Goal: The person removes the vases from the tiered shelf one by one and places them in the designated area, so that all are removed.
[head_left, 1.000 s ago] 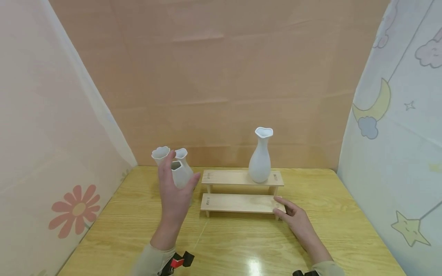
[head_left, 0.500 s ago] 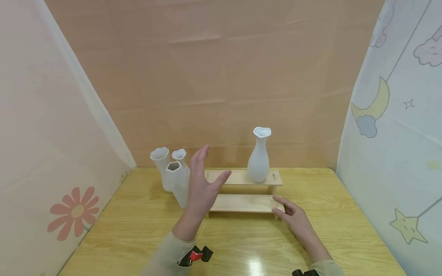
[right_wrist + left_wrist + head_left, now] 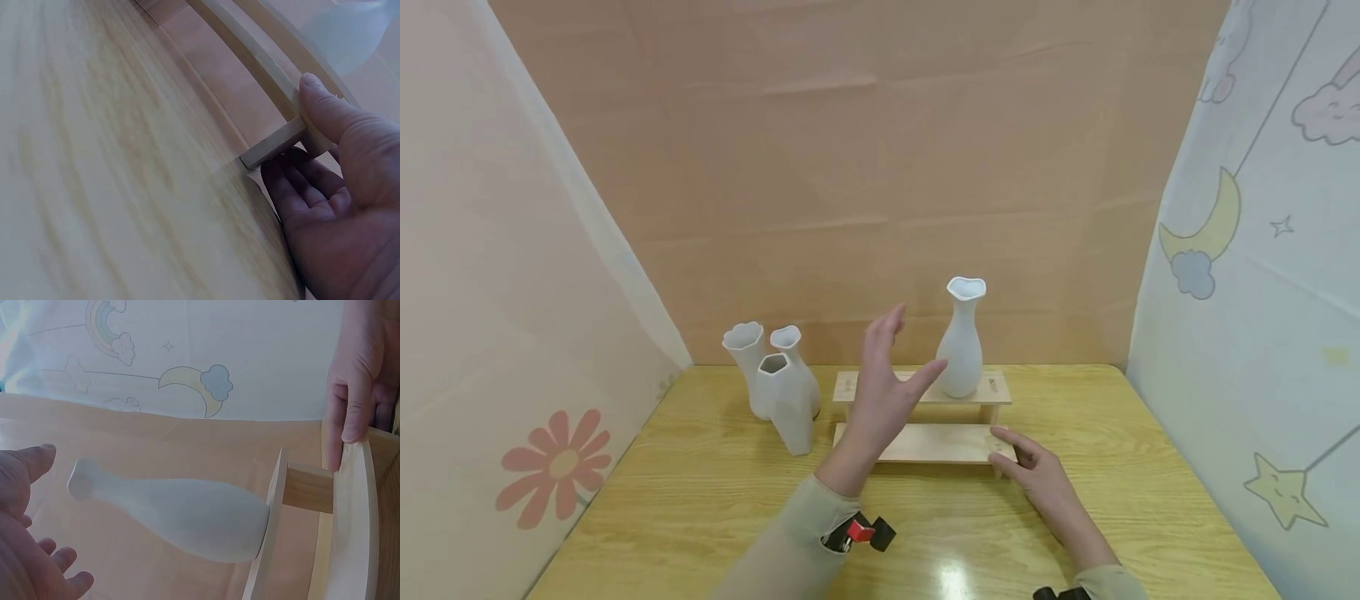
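In the head view a tall white vase [image 3: 961, 354] stands upright on the upper board of a two-step wooden shelf stand [image 3: 936, 446]. My left hand [image 3: 878, 404] hangs in front of the stand, left of the vase, fingers and thumb spread with nothing between them. In the left wrist view a gap separates this hand [image 3: 31, 531] from the vase's neck [image 3: 94, 480]. My right hand [image 3: 1039, 471] holds the lower board's right end. The right wrist view shows its thumb on the board [image 3: 275, 69] and its fingers curled beside the leg [image 3: 275, 140].
Three more white vases stand close together on the table to the left: one with a fluted mouth [image 3: 747, 358], one with a narrow neck [image 3: 805, 375] and one with a five-sided mouth [image 3: 786, 404]. Cloth hangings [image 3: 880, 167] enclose the wooden table [image 3: 700, 500] on three sides.
My left hand has moved right, from in front of the three grouped vases to near the vase on the stand, staying spread. The right hand keeps its hold on the lower board.
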A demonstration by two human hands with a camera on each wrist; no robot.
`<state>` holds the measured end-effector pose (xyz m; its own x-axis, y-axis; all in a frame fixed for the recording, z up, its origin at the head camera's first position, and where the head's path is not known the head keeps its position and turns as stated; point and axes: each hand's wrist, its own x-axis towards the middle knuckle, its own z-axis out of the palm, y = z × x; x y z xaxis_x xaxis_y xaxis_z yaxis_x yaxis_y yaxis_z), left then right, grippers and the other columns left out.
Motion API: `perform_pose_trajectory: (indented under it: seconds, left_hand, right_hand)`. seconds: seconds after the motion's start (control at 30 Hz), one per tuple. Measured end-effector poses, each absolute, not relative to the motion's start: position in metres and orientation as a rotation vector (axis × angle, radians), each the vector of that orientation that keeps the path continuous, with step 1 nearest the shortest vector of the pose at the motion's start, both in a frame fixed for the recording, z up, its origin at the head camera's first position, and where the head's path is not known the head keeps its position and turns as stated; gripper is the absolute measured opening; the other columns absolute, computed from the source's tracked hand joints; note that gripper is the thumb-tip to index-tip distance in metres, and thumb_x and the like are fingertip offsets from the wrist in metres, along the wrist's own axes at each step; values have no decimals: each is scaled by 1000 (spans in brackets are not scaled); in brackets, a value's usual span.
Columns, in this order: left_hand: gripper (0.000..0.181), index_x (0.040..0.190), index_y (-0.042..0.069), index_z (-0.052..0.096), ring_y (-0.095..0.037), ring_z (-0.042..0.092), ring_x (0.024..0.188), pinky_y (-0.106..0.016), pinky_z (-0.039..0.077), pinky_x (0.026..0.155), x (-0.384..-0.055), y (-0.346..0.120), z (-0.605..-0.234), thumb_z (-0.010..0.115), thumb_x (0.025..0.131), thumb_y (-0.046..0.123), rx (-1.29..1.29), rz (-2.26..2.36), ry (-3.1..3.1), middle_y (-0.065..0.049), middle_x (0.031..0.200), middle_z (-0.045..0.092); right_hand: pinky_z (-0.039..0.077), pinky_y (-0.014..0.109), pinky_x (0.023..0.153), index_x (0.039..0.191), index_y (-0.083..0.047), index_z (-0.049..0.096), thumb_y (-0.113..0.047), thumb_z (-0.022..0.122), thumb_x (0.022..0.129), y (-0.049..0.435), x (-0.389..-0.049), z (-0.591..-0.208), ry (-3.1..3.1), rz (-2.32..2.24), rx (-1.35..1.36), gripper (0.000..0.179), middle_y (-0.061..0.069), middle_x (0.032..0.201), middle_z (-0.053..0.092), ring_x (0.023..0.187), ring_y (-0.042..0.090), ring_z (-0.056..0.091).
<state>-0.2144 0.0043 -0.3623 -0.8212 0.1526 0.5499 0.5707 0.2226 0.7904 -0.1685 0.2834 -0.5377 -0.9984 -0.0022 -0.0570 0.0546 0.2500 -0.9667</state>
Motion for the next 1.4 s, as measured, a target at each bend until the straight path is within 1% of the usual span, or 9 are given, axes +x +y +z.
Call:
perform_pose_trajectory:
  seconds: [0.1,0.3,0.47,0.63,0.77,0.87,1.1,1.3,1.4]
  left_hand:
    - [89,171,18,40,-26,44,149,-53,43,121,-221,14,-364,89,97,26,-662,-1632,-2162,-8,164,43]
    - [88,170,17,41,-31,46,148,-58,47,117,-231,31,-368,89,97,26,-638,-1637,-2200,-9,165,43]
    - [89,171,14,40,-35,47,150,-64,47,117,-239,38,-374,89,97,28,-617,-1623,-2233,-12,165,44]
    - [89,170,12,41,-37,49,150,-61,47,119,-247,44,-381,89,97,27,-585,-1589,-2263,-15,164,47]
    - [88,169,12,42,-34,51,148,-59,47,118,-252,51,-384,90,96,27,-561,-1627,-2278,-13,161,51]
    - [87,169,15,43,-32,52,148,-59,47,118,-253,56,-385,90,96,28,-532,-1666,-2305,-12,160,52]
    - [85,169,19,44,-37,53,146,-63,49,114,-253,64,-388,89,97,27,-510,-1688,-2342,-10,160,53]
    - [83,168,20,46,-35,56,142,-61,52,111,-254,67,-392,89,97,24,-511,-1669,-2366,-7,158,54]
    - [81,167,19,47,-32,57,138,-60,55,108,-255,69,-394,89,97,23,-512,-1655,-2377,-7,156,55]
  right_hand:
    - [25,47,130,161,-19,59,-47,79,103,283,-168,-539,2442,-1901,51,68,12,177,35,166,36,22]
    - [24,48,131,161,-20,59,-48,78,103,282,-167,-539,2433,-1906,46,67,12,177,34,166,35,21]
    - [24,49,131,160,-19,59,-46,79,103,281,-167,-539,2429,-1922,37,66,13,177,34,166,36,21]
    - [23,49,131,160,-19,59,-46,78,103,282,-166,-539,2438,-1915,33,66,13,177,34,166,36,21]
    - [23,50,131,161,-18,59,-46,78,104,282,-164,-536,2433,-1917,44,66,13,177,33,166,37,20]
    - [23,50,131,161,-18,59,-46,77,104,282,-163,-535,2436,-1911,45,66,13,177,33,166,37,20]
    - [23,45,129,160,-18,60,-46,78,104,281,-162,-536,2450,-1906,54,65,11,176,37,166,35,23]
    - [27,29,125,160,-19,60,-45,78,104,281,-163,-537,2449,-1903,60,65,9,175,40,165,33,24]
    - [26,32,126,160,-20,60,-46,78,104,281,-163,-537,2445,-1899,55,65,9,175,40,165,33,24]
